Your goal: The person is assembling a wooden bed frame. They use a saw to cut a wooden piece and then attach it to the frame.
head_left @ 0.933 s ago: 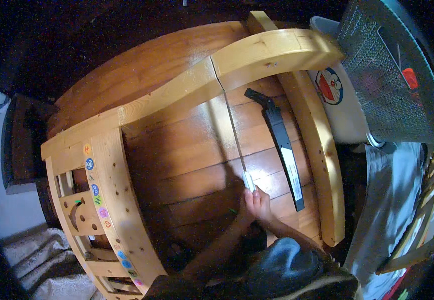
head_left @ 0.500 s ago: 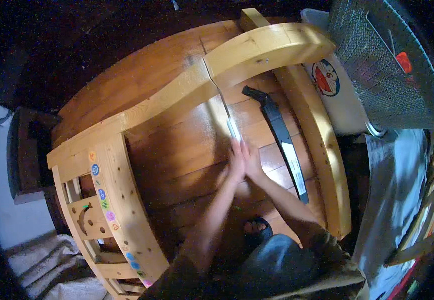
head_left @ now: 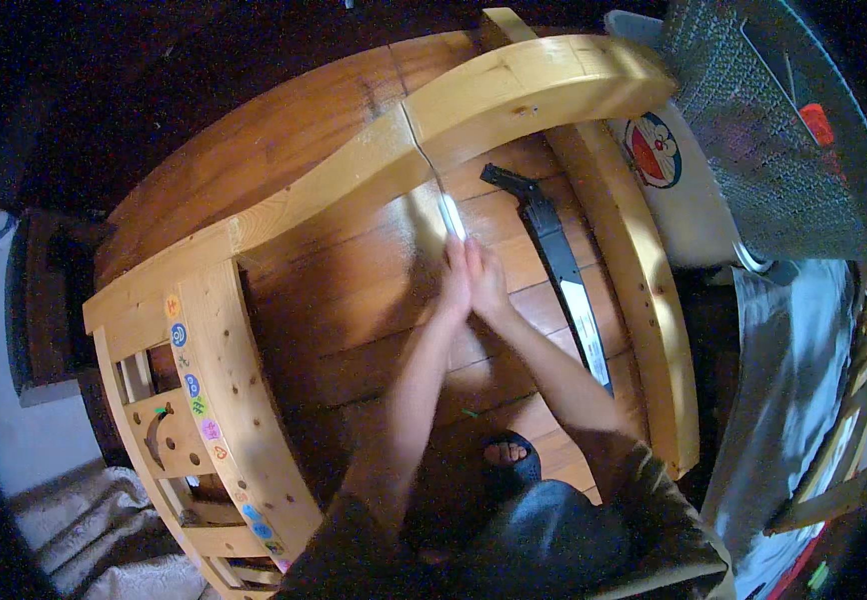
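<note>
My left hand and my right hand press together palm to palm over the floor. Their fingers close around the near end of a slim, pale, shiny strip, whose exact kind I cannot make out. A thin dark line runs on from the strip's far end, up and over a curved wooden beam. Right of my hands, a long narrow black object with an angled end and a white label lies on the floor.
The beam joins a wooden side panel with stickers on the left and a wooden rail on the right. Beyond the rail stand a pale bin with a cartoon face and a grey mesh basket. My sandalled foot is below.
Both hands, still together, have moved forward and slightly left toward the beam, carrying the pale strip. The view has shifted a little; the black object stays in place.
</note>
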